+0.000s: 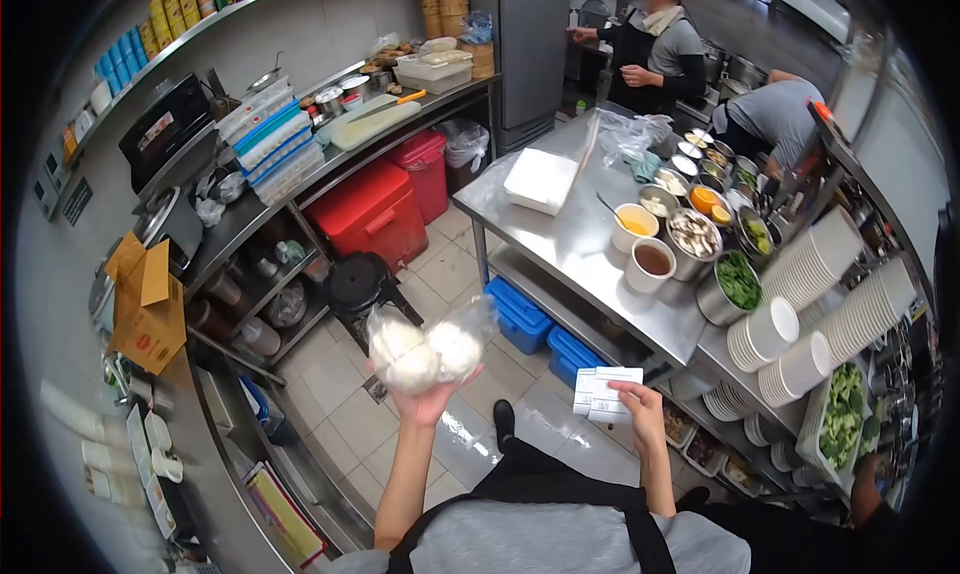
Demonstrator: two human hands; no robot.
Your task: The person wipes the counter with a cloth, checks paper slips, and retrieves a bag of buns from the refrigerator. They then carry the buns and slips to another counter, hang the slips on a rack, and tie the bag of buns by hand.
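On the upturned palm of my left hand [424,404] rest clear plastic bags of white round lumps [415,357], which look like buns or dough balls. The fingers are mostly hidden under the bags. My right hand [645,414] pinches some printed paper slips [603,393] between thumb and fingers, with the print facing up. Both hands are held out over the tiled floor, apart from each other. The slips are close to the front edge of the steel table [590,274].
On the table stand a white foam box [541,181], a cup of brown liquid [651,264], a pot of green leaves [737,282] and stacked white bowls [763,334]. A black stool [357,282] and red cooler [372,214] are ahead-left. Two people [660,54] work beyond the table.
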